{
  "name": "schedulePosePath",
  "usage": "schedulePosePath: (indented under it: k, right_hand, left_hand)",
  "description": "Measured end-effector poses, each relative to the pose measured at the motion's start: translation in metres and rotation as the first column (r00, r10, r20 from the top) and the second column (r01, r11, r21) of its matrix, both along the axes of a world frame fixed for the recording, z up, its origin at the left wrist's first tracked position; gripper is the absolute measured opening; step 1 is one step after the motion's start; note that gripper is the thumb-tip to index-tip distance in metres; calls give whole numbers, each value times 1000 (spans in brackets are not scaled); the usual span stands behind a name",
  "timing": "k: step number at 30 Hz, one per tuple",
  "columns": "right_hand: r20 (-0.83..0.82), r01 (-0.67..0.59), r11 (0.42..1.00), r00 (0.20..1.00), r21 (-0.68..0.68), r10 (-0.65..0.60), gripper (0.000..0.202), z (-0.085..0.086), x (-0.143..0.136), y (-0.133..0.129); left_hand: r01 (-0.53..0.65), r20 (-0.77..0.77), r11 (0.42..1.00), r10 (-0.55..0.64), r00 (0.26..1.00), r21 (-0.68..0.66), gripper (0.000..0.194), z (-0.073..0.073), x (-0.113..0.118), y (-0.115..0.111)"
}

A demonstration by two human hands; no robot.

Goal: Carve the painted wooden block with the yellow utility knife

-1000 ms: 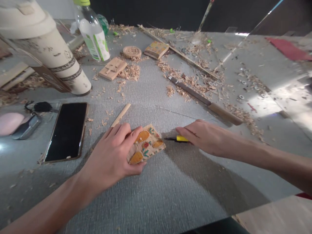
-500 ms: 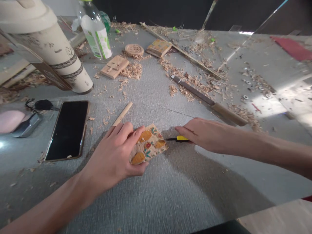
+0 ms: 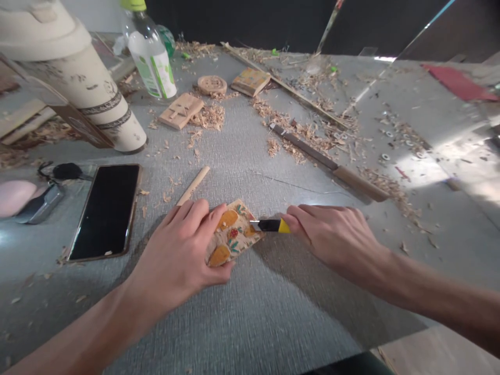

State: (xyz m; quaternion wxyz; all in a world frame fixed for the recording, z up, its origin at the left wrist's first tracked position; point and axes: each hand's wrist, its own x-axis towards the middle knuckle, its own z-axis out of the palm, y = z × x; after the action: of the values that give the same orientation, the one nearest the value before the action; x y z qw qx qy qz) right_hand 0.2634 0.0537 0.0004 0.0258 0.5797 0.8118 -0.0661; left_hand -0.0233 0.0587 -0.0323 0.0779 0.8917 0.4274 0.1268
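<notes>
A small carved wooden block [image 3: 242,240] lies on the grey cloth, painted with orange fruit shapes, green leaves and a red berry. Fingers and thumb of my left hand [image 3: 187,242] are wrapped round its left side. From the right, my right hand [image 3: 332,229] grips a yellow and black utility knife [image 3: 273,225]. The knife's short metal blade reaches over the block's right edge at an orange shape; whether it cuts into the wood I cannot tell. Beyond my left hand lies a thin wooden stick [image 3: 194,185], its near end hidden by the fingers.
On the left are a phone [image 3: 105,211], a cream tumbler [image 3: 109,112] and a bottle [image 3: 152,62]. A carved square block [image 3: 182,111], a round piece [image 3: 212,85] and a painted block [image 3: 250,82] lie at the back. A wooden-handled file [image 3: 312,151] rests among shavings at right.
My right hand has turned, and the knife has moved left, with its blade now over the block's right part. My left hand still holds the block; the whole view has shifted slightly.
</notes>
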Motion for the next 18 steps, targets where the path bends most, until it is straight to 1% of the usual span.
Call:
schedulePosePath:
  k: [2,6,9,11,18]
  right_hand:
    - [-50,30,999,998,-32,-32,61,5,4,1]
    - [-84,127,967,985,-222,-149,62,14,10,13]
    - [-86,118,939,984,-324,-153,66,16,10,22]
    - [-90,85,934,988,-346,-124,67,15,8,26]
    - [-86,14,946,995,-323,-44,60,9,0,25]
  left_hand:
    - [2,-8,1000,-2,1000,-4,79,0,-1,0]
    - [-1,-11,1000,1,1000,-17,78,0,-1,0]
    - [3,1,1000,-3,1000,-17,80,0,-1,1]
    - [7,4,1000,-7,1000,-20,82,-1,-1,1]
    - [14,15,1000,-13,1000,-13,78,0,-2,0]
